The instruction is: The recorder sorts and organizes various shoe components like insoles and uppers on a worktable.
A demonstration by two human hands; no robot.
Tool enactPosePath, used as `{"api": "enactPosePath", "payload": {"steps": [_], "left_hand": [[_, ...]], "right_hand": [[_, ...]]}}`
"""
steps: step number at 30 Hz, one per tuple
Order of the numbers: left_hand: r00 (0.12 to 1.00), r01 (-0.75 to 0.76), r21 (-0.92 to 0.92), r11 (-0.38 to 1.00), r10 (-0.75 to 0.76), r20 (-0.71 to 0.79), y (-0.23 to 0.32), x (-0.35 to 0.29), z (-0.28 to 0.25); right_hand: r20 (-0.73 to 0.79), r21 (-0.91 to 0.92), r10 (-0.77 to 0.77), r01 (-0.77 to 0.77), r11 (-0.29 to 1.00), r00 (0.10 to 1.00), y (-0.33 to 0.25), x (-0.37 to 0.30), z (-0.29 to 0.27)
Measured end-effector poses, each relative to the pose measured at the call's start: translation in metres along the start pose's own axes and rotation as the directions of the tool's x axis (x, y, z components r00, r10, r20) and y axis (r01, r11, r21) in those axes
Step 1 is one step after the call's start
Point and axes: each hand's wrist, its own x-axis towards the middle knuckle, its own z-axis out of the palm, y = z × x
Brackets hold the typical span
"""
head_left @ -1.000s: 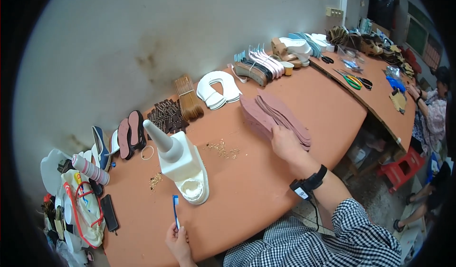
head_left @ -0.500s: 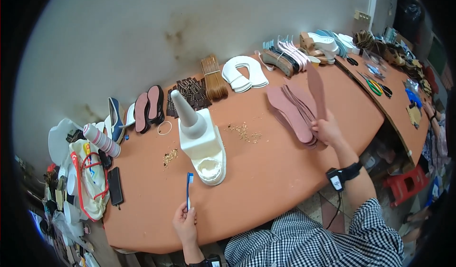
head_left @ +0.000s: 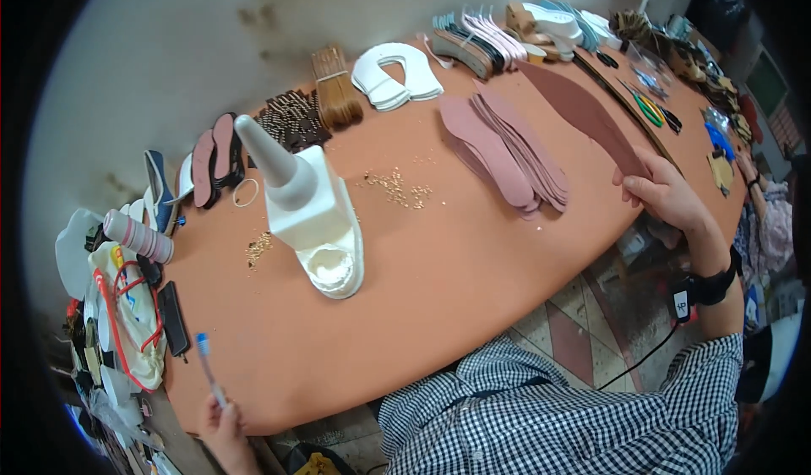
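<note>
My left hand (head_left: 223, 428) grips the lower end of a blue-and-white toothbrush (head_left: 208, 367), bristle end up, above the table's near left edge. At the right, my right hand (head_left: 663, 189) pinches the end of one dusky pink insole (head_left: 583, 113), held up off the table. Left of it lies a stack of pink insoles (head_left: 490, 150), partly fanned. Between my hands stands a white glue dispenser (head_left: 311, 209) with a grey cone on top and a round cup of whitish paste (head_left: 331, 268) at its near end.
Along the wall are pink-topped soles (head_left: 213, 158), brown strap bundles (head_left: 335, 86), white U-shaped pieces (head_left: 395, 76) and wedge heels (head_left: 469, 48). Gold bits (head_left: 397, 189) lie scattered by the dispenser. A phone (head_left: 173, 319) and thread cone (head_left: 138, 237) sit left. Another person's arm (head_left: 754, 183) shows far right.
My right hand has lifted the insole away from the stack, toward the right. My left hand has moved left with the toothbrush. The view has shifted too.
</note>
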Motion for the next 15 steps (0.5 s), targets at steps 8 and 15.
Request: {"api": "enactPosePath", "payload": {"steps": [8,15], "left_hand": [[0.998,0.054,0.465,0.884,-0.038,-0.044,0.137,-0.009,-0.029],[0.996,0.081,0.334,0.939,-0.066,-0.056,0.164,-0.03,-0.042]], "right_hand": [[0.422,0.028,-0.085,0.081,0.996,0.903,-0.021,0.028,0.065],[0.569,0.065,-0.207,0.207,0.976,0.796,-0.009,0.039,0.102]]}}
